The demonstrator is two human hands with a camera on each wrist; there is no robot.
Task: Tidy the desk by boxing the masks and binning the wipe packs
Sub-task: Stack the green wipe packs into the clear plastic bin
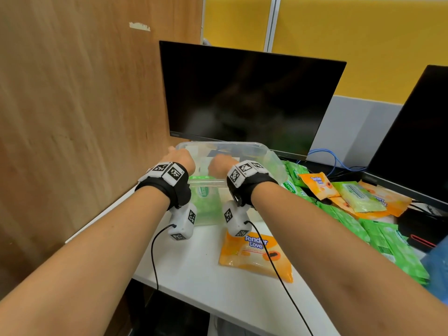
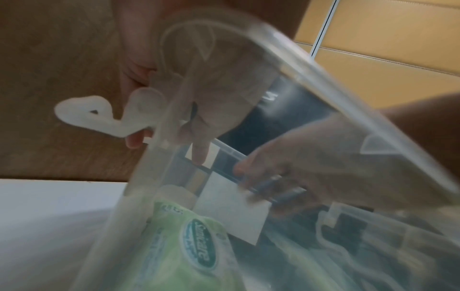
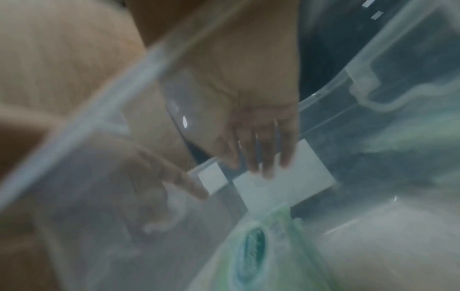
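A clear plastic bin (image 1: 242, 143) stands on the white desk in front of a monitor. A green wipe pack (image 1: 204, 202) lies inside it, also showing through the plastic in the left wrist view (image 2: 194, 256) and the right wrist view (image 3: 254, 246). My left hand (image 1: 180, 157) grips the bin's left rim, thumb outside and fingers (image 2: 199, 118) inside. My right hand (image 1: 219, 163) reaches down into the bin, its fingers (image 3: 263, 157) nearly straight with their tips on a white label (image 3: 286, 177). An orange wipe pack (image 1: 254, 257) lies on the desk under my right forearm. I see no mask box.
A pile of green and orange wipe packs (image 1: 351, 197) covers the desk to the right. A dark monitor (image 1: 242, 98) stands close behind the bin, a second one (image 1: 417, 129) at far right. A wooden partition (image 1: 72, 117) walls off the left. Blue cables (image 1: 327, 156) run behind.
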